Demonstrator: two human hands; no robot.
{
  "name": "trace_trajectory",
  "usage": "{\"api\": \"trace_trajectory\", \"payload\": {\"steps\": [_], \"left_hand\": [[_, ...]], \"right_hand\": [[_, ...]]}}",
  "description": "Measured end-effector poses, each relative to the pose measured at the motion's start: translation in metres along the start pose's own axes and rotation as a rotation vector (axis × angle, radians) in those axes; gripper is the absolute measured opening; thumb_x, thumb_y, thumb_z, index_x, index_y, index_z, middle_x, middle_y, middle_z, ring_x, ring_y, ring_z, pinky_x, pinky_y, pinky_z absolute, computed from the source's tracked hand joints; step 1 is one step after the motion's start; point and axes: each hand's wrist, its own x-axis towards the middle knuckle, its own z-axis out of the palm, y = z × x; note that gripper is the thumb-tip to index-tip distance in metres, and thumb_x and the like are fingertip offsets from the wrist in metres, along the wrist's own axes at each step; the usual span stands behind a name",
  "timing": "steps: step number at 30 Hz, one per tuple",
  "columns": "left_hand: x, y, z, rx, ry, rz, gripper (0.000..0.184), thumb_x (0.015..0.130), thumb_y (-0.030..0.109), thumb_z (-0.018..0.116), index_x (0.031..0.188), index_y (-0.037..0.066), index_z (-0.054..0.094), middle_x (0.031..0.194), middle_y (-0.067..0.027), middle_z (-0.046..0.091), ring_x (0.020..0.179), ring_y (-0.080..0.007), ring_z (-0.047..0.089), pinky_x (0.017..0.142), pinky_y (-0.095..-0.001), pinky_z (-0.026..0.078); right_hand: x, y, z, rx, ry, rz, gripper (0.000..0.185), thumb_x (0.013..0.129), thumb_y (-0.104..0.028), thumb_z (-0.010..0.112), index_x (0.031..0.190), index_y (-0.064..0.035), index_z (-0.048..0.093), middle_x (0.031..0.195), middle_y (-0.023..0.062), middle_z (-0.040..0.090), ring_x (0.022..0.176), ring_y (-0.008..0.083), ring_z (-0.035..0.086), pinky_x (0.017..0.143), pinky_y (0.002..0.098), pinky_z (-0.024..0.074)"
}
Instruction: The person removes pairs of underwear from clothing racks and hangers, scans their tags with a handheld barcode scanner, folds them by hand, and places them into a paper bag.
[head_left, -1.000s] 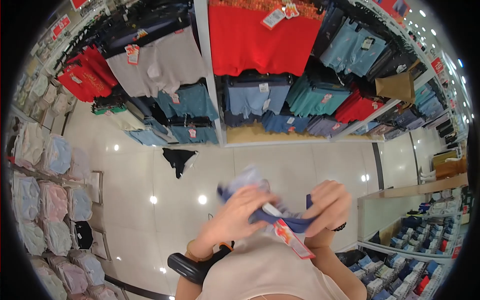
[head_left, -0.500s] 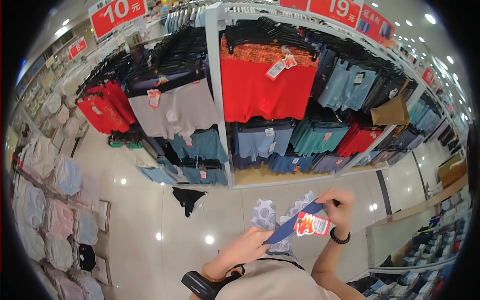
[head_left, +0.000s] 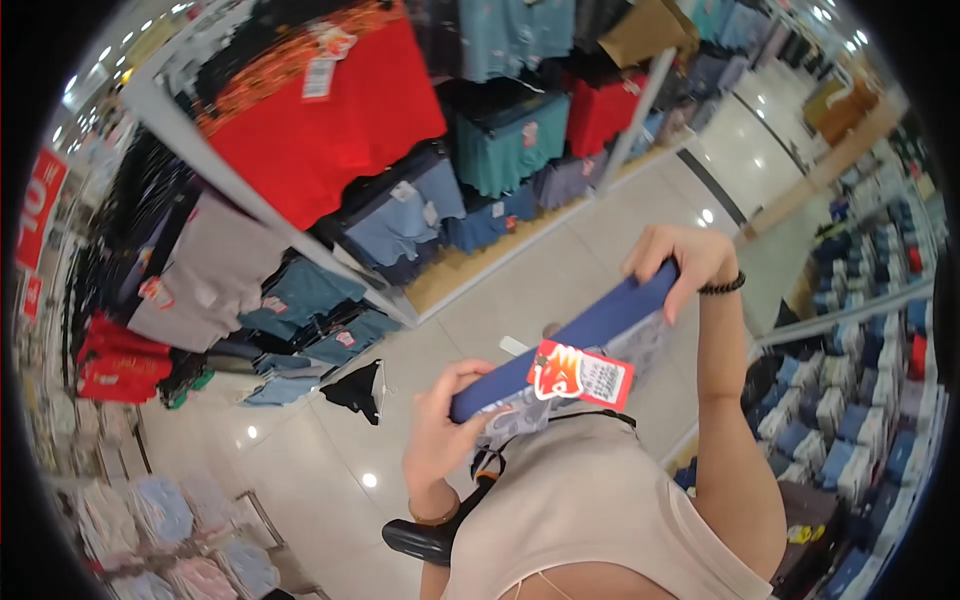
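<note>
A patterned grey garment with a wide blue waistband (head_left: 600, 322) stretches between my two hands in front of my chest. My left hand (head_left: 442, 425) pinches the waistband's left end, thumb below and fingers on top. The right end is gripped by my right hand (head_left: 690, 262), which has a dark beaded bracelet at the wrist. From the middle of the band hangs a red and white tag (head_left: 580, 376) with a barcode. The lower part of the garment hangs under the band, partly hidden by the tag. A black device (head_left: 425, 540) is near my left wrist.
Racks of hanging shorts stand ahead, with large red shorts (head_left: 330, 125) at the upper left. A black garment (head_left: 355, 390) lies on the tiled floor. Shelves of packed items (head_left: 850, 420) are on the right, and folded underwear (head_left: 165, 510) is displayed at the lower left.
The view has tilted and turned. My hands have moved apart from their bunched hold a second ago, and the waistband is now spread out, higher on the right.
</note>
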Motion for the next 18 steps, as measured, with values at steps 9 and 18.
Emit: {"api": "trace_trajectory", "payload": {"steps": [9, 18], "left_hand": [[0.094, -0.009, 0.051, 0.072, -0.011, 0.300, 0.039, 0.064, 0.001, 0.077, 0.098, -0.001, 0.058, 0.084, -0.0137, 0.066, 0.071, -0.0155, 0.064, 0.064, -0.0229, 0.048], [0.205, 0.004, 0.122, 0.147, -0.247, 0.019, 0.024, 0.069, 0.012, 0.077, 0.084, 0.002, 0.062, 0.066, -0.0057, 0.062, 0.051, -0.0115, 0.052, 0.050, -0.0203, 0.040]], "right_hand": [[-0.088, 0.002, -0.051, -0.023, 0.657, 0.078, 0.055, 0.063, -0.031, 0.077, 0.046, -0.0053, 0.031, 0.053, 0.0026, 0.032, 0.049, 0.0123, 0.029, 0.045, 0.0301, 0.0175], [-0.206, 0.059, -0.143, -0.304, 0.995, 0.242, 0.047, 0.068, -0.015, 0.074, 0.050, -0.0049, 0.031, 0.051, -0.0006, 0.027, 0.049, 0.0098, 0.027, 0.046, 0.0274, 0.0202]]}}
